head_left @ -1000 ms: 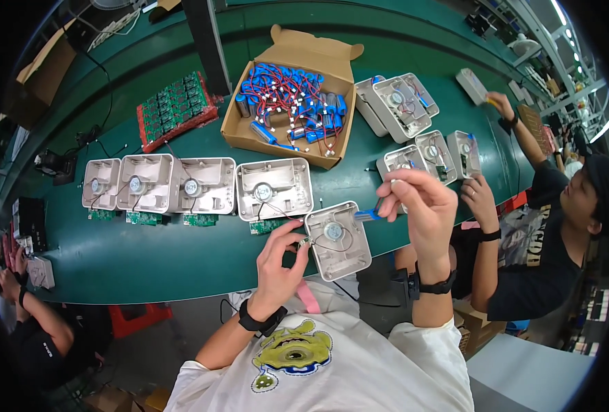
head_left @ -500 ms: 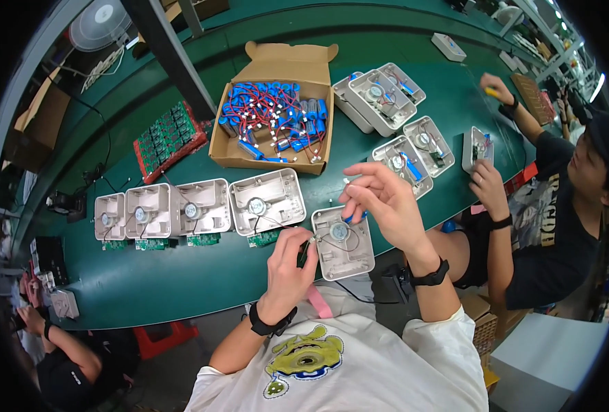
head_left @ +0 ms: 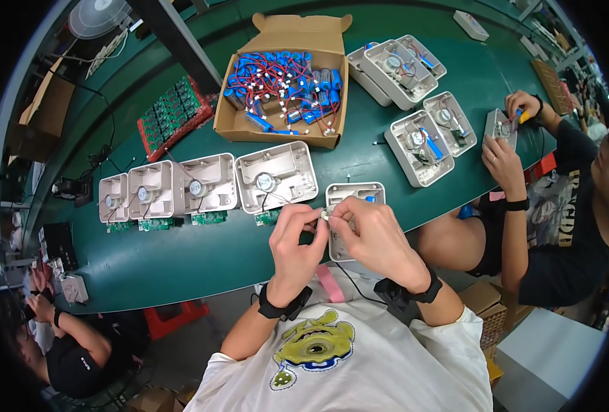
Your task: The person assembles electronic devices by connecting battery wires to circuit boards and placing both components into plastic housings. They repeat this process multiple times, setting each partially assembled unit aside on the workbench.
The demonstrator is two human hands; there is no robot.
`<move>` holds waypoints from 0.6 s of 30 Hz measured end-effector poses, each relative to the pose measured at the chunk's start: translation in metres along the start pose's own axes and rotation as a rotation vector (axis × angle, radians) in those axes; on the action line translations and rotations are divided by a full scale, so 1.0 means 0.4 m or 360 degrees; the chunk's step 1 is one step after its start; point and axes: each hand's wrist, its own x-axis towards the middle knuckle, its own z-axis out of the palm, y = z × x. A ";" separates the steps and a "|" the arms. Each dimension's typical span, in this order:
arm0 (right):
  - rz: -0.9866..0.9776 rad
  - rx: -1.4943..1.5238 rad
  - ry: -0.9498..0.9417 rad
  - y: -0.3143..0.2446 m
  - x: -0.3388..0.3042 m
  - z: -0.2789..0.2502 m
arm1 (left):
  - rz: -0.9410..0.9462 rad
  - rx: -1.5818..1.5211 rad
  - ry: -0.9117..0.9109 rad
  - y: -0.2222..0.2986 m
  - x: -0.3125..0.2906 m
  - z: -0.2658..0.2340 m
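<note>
- Clamped in a fingertip pinch by the left hand and the right hand, brought together: a tiny whitish connector, near the left rim of an open grey housing.
- Too small and too covered for detail; cannot tell whether one piece or two.
- Hidden under the right hand: much of the housing's middle and right side, with a bit of blue cell peeking out.
- Beneath: a smooth green desk, bending toward the dark lens rim.
- Lined up to the left: four open housings, with green boards along their near edges, partly covered.
- Farther back: an open carton of blue cells and red wires, too tangled to count.
- At right: a co-worker, head cut by the rim, holding something yellow, unclear in kind.
- Cropped at upper left: a fan, near a dark post.
- Below the desk's near edge: a red stool, partly visible.
</note>
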 end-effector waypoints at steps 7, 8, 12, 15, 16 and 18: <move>0.0087 0.0009 0.0042 -0.008 -0.003 0.013 | -0.0025 0.0006 0.0018 0.011 -0.008 -0.001; 0.0067 -0.0008 0.0068 -0.009 -0.003 0.018 | -0.0021 0.0003 0.0030 0.011 -0.008 -0.001; -0.0042 -0.0143 0.0158 -0.015 -0.015 0.038 | 0.0094 0.0122 0.0030 0.011 -0.018 -0.004; -0.0087 -0.0200 0.0199 -0.017 -0.016 0.048 | 0.0165 0.0168 0.0018 0.010 -0.018 -0.003; -0.0083 -0.0194 0.0207 -0.017 -0.016 0.050 | 0.0177 0.0154 0.0010 0.010 -0.017 -0.003; -0.0072 -0.0186 0.0211 -0.013 -0.016 0.051 | 0.0182 0.0141 -0.0003 0.010 -0.014 -0.002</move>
